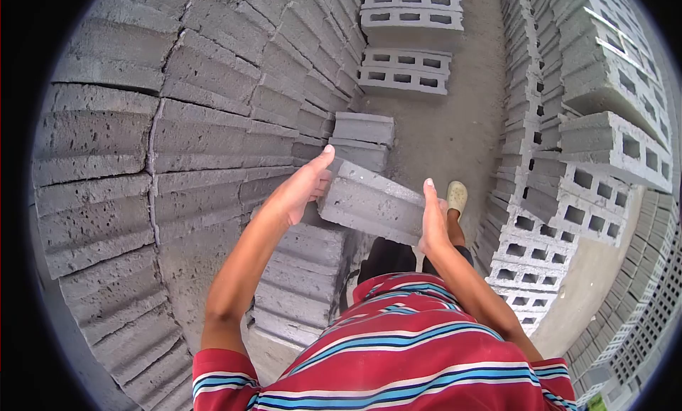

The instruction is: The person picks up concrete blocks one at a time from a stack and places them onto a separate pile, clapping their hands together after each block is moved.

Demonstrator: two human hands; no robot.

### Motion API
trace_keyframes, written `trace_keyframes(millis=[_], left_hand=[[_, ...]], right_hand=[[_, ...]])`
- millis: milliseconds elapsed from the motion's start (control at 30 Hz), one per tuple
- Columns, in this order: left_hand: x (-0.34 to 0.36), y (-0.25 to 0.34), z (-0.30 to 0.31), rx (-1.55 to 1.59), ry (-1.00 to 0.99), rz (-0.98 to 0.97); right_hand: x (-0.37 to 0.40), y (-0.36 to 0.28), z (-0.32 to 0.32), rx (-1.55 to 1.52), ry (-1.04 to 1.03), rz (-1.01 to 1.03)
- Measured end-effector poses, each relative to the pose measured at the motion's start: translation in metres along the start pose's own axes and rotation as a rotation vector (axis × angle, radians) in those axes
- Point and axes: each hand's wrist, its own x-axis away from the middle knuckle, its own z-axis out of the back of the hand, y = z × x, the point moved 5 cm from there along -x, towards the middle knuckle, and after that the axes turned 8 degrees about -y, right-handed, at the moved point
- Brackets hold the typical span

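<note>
The block (pixel 373 206) hangs in the air between both hands, in front of the chest and above the person's legs. Its long axis runs across the body from palm to palm, and the right end sits a little lower and closer to the body than the left. The left hand (pixel 302 189) reaches further out and presses on the far left end, thumb raised along the top edge and fingers bent round the end face. The right hand (pixel 433 223) lies flat against the near right end, fingers straight and pointing up, nothing curled under. The block is held by squeeze alone, with each hand equally on it. It is a grey, rectangular concrete block with a coarse, pitted face, sharp edges and a pale ridge along the top. Just left of it and lower stands a low stack (pixel 302 283) of the same blocks, laid flat with rough sides out. Beyond that rises a tall stack (pixel 213 127), its courses close-packed and porous. On the right, well apart, are hollow blocks (pixel 604 148) with square cores showing. Between the two sides runs bare dusty ground (pixel 455 120), with a pale shoe (pixel 457 196) showing below the right hand.
</note>
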Motion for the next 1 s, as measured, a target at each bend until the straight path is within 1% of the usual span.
trace_keyframes(millis=[67,167,267,300,400,433,500,567,633,700,733,767,833,900,933,967,1000], left_hand=[[-0.005,-0.004,-0.002,0.063,-0.079,0.015],[-0.01,-0.011,-0.005,0.106,-0.167,0.036],[-0.016,-0.011,-0.005,0.148,-0.253,0.017],[-0.02,-0.01,-0.002,0.15,-0.305,-0.021],[-0.039,-0.008,0.014,0.157,-0.438,-0.145],[-0.041,-0.004,0.03,0.125,-0.292,-0.158],[-0.075,-0.016,0.077,-0.096,0.09,-0.217],[-0.131,-0.064,0.112,-0.37,0.1,0.01],[-0.158,-0.099,0.105,-0.359,-0.019,0.213],[-0.168,-0.109,0.093,-0.219,0.048,0.199],[-0.173,-0.108,0.096,-0.258,-0.022,0.135],[-0.179,-0.108,0.097,-0.257,-0.079,0.128],[-0.183,-0.099,0.093,-0.252,-0.18,0.116],[-0.181,-0.089,0.077,-0.225,-0.112,0.078],[-0.186,-0.089,0.073,-0.274,0.057,0.1],[-0.2,-0.1,0.074,-0.452,0.305,0.193],[-0.2,-0.101,0.072,-0.339,0.273,0.193]], right_hand=[[-0.008,-0.003,0.006,-0.008,0.127,0.061],[-0.02,-0.013,0.011,0.029,0.11,0.15],[-0.037,-0.019,0.019,0.033,0.148,0.119],[-0.041,-0.021,0.021,0.031,0.162,0.11],[-0.053,-0.027,0.025,0.007,0.103,0.031],[-0.06,-0.028,0.026,-0.006,0.077,0.007],[-0.067,-0.031,0.028,-0.02,0.086,0.012],[-0.067,-0.038,0.027,-0.044,0.096,0.009],[-0.069,-0.043,0.03,-0.039,0.098,0.02],[-0.074,-0.04,0.037,-0.037,0.094,0.013],[-0.082,-0.036,0.042,-0.039,0.085,0.009],[-0.087,-0.036,0.05,-0.032,0.08,0.007],[-0.075,-0.043,0.043,-0.053,0.087,-0.031],[-0.082,-0.042,0.049,-0.05,0.077,-0.005],[-0.079,-0.047,0.046,-0.026,0.076,-0.012],[-0.074,-0.052,0.043,-0.005,0.077,-0.024],[-0.075,-0.055,0.043,-0.013,0.105,-0.055]])
